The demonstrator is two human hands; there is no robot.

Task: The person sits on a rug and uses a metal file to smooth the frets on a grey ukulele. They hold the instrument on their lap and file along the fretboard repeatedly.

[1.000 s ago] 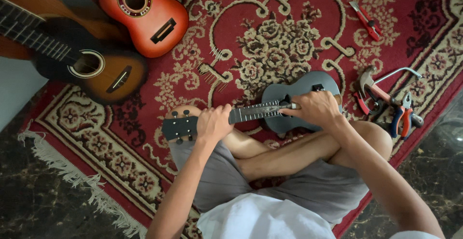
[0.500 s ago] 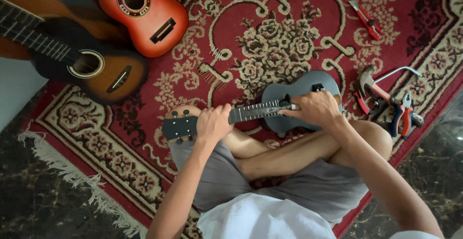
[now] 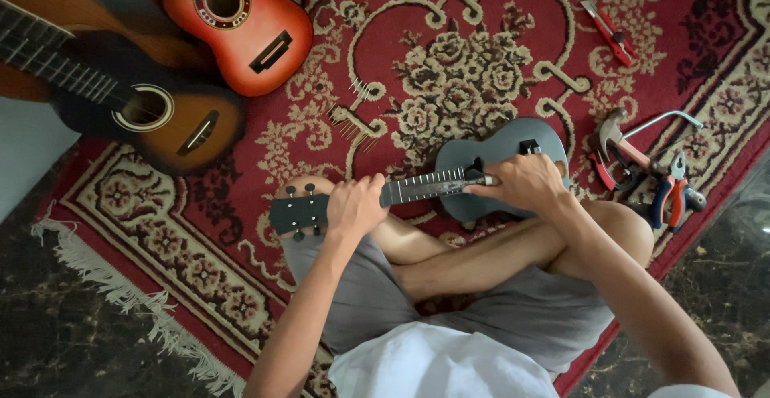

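Grey small-bodied ukulele with dark fretted neck lies across the seated person's crossed legs, over the red patterned rug with cream floral centre. Left hand is wrapped closed around the ukulele's neck, just beside the headstock. Right hand rests on the ukulele's body where the neck joins it, fingers curled over the strings; can't tell if it pinches anything. Beyond the ukulele's headstock: dark sunburst wooden guitar and orange-red glossy guitar. Past the ukulele's body end: hammer with metal head, blue-and-orange-handled pliers. Further off, red-handled cutters.
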